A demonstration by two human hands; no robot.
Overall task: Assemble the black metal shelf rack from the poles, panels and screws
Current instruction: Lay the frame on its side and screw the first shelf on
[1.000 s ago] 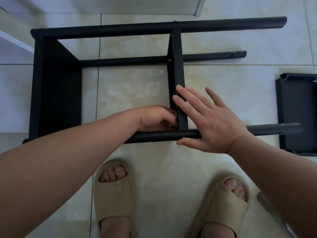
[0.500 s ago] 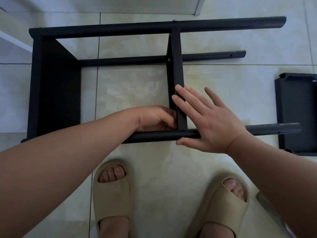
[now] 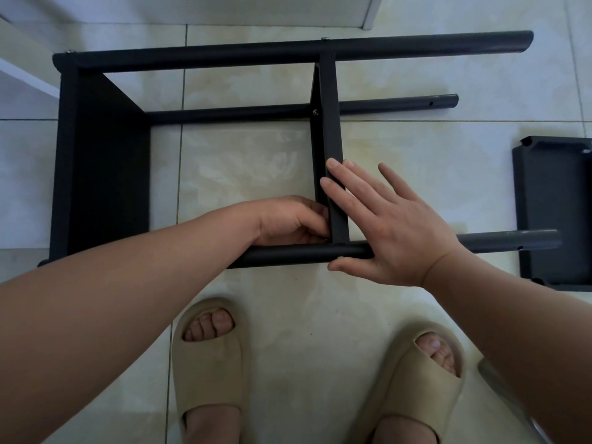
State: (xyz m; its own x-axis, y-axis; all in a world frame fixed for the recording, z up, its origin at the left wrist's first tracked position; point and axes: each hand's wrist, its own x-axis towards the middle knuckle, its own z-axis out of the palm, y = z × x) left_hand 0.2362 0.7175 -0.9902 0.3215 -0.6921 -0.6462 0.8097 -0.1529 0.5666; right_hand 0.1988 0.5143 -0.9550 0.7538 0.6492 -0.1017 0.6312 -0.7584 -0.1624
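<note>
Left hand [image 3: 288, 222] curled, grasp unclear; right hand [image 3: 394, 229] flat on shelf [image 3: 330, 123]; spare panel [image 3: 557, 213] nearby.

Three black poles are in view: the far pole [image 3: 288, 52] at 12 o'clock, the middle pole [image 3: 230, 112] just below it, and the near pole [image 3: 288, 253] at centre.

Three black panels are counted. The end panel [image 3: 109, 161] at 9 o'clock and the centre panel [image 3: 330, 123] sit between the poles, and the loose panel [image 3: 554, 213] lies at 3 o'clock.

Three screw heads show: the corner screw [image 3: 69, 52] at 10 o'clock, the top screw [image 3: 325, 38] at 12 o'clock, and the inner screw [image 3: 315, 112] on the centre panel.

Two bare hands are at centre, the left hand [image 3: 288, 221] and the right hand [image 3: 394, 229].

Two beige slippers are seen, the left slipper [image 3: 208, 373] at 6 o'clock and the right slipper [image 3: 416, 389] at 5 o'clock.
</note>
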